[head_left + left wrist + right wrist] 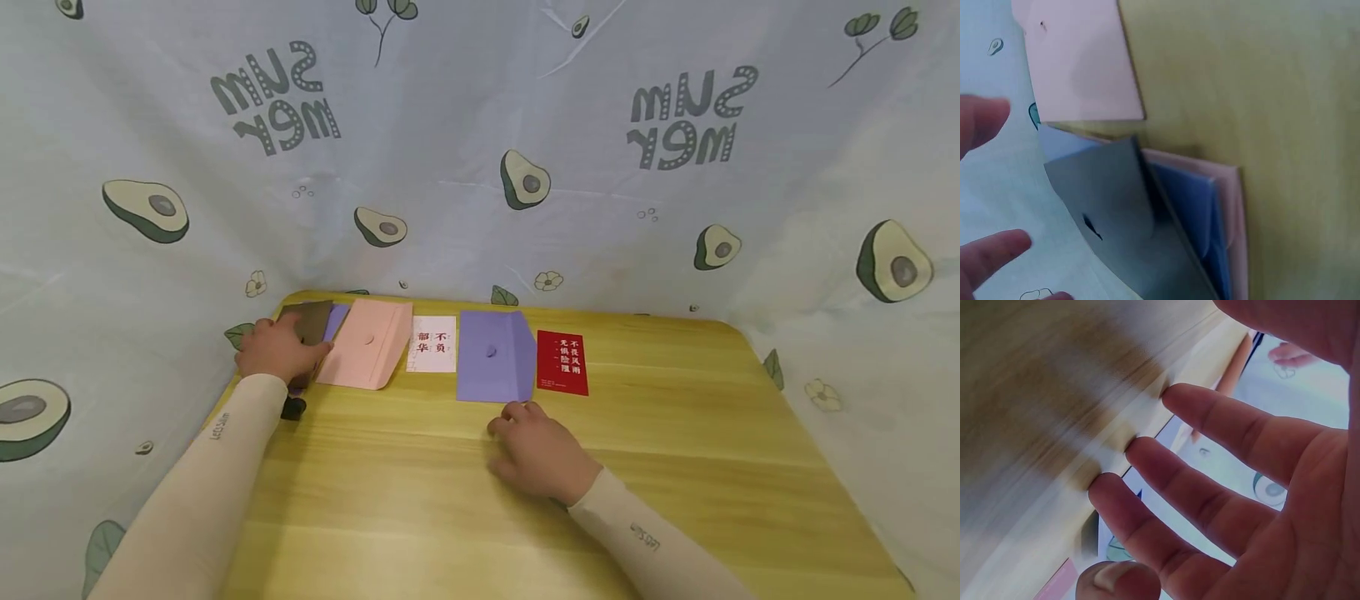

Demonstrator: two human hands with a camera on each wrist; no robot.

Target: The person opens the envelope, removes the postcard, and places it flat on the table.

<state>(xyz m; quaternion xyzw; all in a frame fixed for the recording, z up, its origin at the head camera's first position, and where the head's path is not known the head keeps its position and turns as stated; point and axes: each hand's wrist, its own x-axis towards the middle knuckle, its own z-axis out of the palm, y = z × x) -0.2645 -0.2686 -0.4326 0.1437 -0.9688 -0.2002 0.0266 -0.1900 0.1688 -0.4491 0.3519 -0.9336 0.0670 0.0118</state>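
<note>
My left hand (276,350) is spread over a stack of envelopes at the table's far left corner. A dark brown envelope (315,321) tops that stack, with a purple one (340,319) showing under it. In the left wrist view, the dark envelope (1110,194) lies tilted over blue-purple (1188,194) and pink (1225,181) ones, and the visible fingers are apart from it. My right hand (543,450) has its loosely bent fingers just in front of a separate purple envelope (483,367). Its fingertips (1110,487) are close to the tabletop, with nothing in the hand.
Right of the stack, a pink envelope (367,350), a white card (432,354) with red characters, the purple envelope and a red card (562,367) form a row. A small black object (294,407) shows beside the left wrist. A printed curtain (450,125) surrounds the table (675,417).
</note>
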